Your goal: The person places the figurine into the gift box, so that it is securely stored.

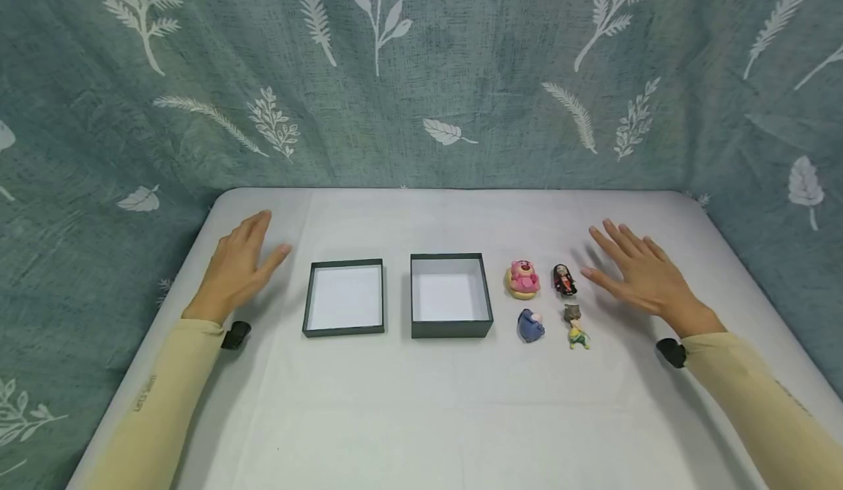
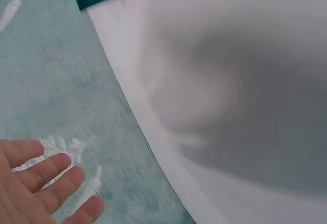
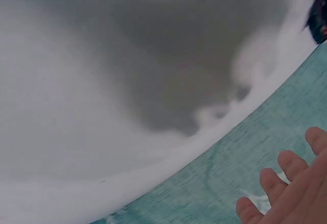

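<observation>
My left hand [image 1: 235,267] hovers over the left of the table, fingers extended, holding nothing. Nearest to it is a shallow dark green lid [image 1: 344,329] with a white inside. Beside that stands a deeper open box [image 1: 451,329], dark green outside and white within. My right hand [image 1: 642,274] is spread above the right side, also holding nothing. Close to its thumb lies a black-haired figurine [image 1: 564,281] in red and black. Around that are a pink bear figurine [image 1: 524,278], a blue figurine [image 1: 530,326] and a brown-headed figurine [image 1: 576,327] with a green and yellow lower part.
A white cloth covers the table [image 1: 369,417]. Behind its far edge hangs a green curtain [image 1: 500,51] with white leaf prints, which also runs down both sides. Each wrist carries a small black device, and both arms wear pale yellow sleeves [image 1: 151,402].
</observation>
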A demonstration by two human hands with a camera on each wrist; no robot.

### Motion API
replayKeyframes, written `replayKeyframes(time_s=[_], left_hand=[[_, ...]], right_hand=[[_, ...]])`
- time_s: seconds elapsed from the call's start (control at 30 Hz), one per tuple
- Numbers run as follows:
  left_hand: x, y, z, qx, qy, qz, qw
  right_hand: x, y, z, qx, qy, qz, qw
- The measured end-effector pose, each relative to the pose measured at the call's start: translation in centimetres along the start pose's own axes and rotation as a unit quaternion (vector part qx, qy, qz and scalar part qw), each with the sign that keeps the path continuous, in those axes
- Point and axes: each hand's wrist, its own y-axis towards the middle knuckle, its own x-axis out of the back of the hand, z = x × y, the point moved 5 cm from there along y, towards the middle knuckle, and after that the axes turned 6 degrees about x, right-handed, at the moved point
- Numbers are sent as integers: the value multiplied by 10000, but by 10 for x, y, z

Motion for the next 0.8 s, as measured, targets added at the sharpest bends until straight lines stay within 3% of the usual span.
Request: replayKeyframes(time_s=[0.2, 0.43, 0.63, 0.8], left_hand=[[-9, -2, -21, -240, -372, -48, 9990], [-19, -3, -46, -508, -769, -101, 9957], [-27, -7, -74, -934, -1044, -46, 9901], [-37, -11, -98, -1228, -1275, 196, 9840]], right_hand=[[1, 3, 23, 506, 155, -168, 9985], [1, 8, 50, 1401, 595, -236, 9881], [-3, 13, 65, 1594, 789, -72, 9840], [-10, 19, 73, 1686, 717, 80, 9830]])
